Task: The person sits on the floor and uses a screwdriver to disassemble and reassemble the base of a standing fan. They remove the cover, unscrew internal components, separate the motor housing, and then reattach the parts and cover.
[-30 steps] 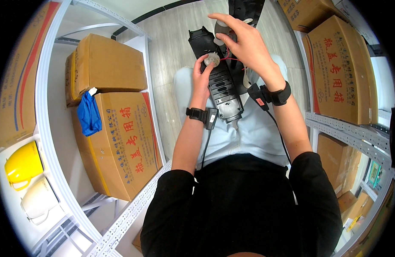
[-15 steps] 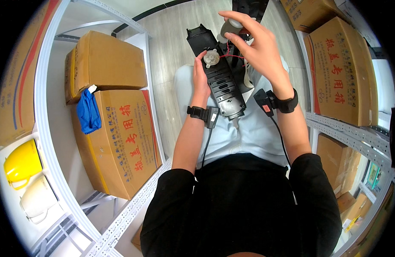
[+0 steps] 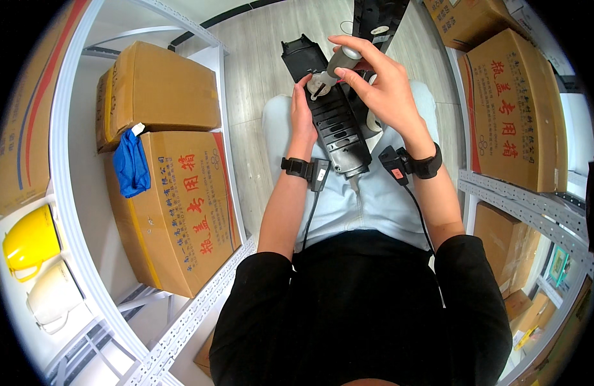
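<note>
A long black plastic housing (image 3: 341, 138) with a row of slots lies slanted over my lap. Near its far end sits a round translucent whitish part (image 3: 315, 85) with small ears. My left hand (image 3: 301, 122) grips the housing's left side, a fingertip beside the round part. In my right hand (image 3: 388, 80) is a screwdriver (image 3: 343, 62), its grey handle pinched between thumb and fingers. The dark shaft slants down left, and its tip meets the near edge of the round part. The screw itself is too small to make out.
A black panel (image 3: 377, 22) stands beyond my right hand. Shelves hold cardboard boxes on the left (image 3: 181, 212) and right (image 3: 512, 109). A blue cloth (image 3: 131, 164) hangs over a left box. Yellow (image 3: 32, 241) and white (image 3: 54, 296) mugs sit at the far left.
My right hand has tilted the screwdriver, bringing its shaft into sight and its tip onto the round part's near edge. The red wires are now mostly hidden. My left hand keeps its place.
</note>
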Demonstrator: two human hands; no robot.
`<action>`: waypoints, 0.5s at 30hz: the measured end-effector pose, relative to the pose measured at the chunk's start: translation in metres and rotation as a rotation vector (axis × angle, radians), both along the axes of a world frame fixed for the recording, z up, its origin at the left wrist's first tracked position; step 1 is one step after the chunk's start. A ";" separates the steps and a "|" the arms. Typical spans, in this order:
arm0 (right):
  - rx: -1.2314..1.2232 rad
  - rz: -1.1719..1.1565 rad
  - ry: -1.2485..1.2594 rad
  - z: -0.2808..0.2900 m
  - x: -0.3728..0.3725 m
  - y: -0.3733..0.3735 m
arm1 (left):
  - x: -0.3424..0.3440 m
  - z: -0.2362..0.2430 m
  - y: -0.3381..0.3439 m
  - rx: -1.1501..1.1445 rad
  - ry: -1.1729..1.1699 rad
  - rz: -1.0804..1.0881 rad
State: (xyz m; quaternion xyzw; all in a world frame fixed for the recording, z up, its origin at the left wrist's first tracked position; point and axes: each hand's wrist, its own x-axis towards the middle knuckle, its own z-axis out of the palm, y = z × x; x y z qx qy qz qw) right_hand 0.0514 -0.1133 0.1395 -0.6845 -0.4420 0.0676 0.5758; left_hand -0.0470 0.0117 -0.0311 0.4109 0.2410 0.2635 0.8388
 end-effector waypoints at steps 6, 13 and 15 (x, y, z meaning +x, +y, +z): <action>-0.002 0.009 -0.010 -0.005 0.000 0.001 | 0.000 -0.002 0.001 0.016 0.026 0.012; -0.016 -0.004 -0.029 -0.008 -0.001 0.001 | 0.002 -0.006 0.002 0.031 0.017 0.022; -0.017 -0.005 -0.035 -0.007 -0.001 0.002 | 0.002 -0.006 0.002 0.023 0.013 0.024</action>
